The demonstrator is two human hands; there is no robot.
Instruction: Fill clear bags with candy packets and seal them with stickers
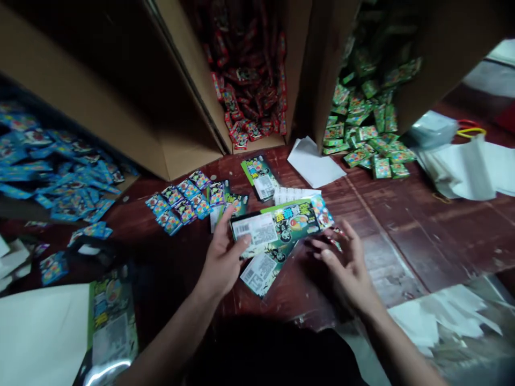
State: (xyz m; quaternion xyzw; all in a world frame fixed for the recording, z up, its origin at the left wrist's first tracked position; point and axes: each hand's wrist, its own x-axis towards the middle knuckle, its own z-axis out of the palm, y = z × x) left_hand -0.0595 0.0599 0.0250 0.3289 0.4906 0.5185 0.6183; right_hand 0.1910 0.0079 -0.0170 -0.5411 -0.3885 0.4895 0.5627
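Note:
My left hand [225,252] grips the left end of a flat green printed packaging bag [287,222], thumb on its white label. At the bag's right end shows a small blue packet [322,213]. Just beside that end, the curled fingers of my right hand [348,265] hold a small red packet [336,239], partly hidden and blurred. Below the held bag, another green bag [261,273] lies slanted on the dark red table. Past my left hand, rows of small blue and purple packets [181,202] lie together, near another green bag [259,178].
Upright cardboard boxes hold blue packets [72,171], red packets [249,102] and green packets [362,118], some spilling onto the table [374,230]. White paper [316,163] lies at the back. Clear plastic and paper scraps [446,316] sit front right. More printed bags [110,316] are front left.

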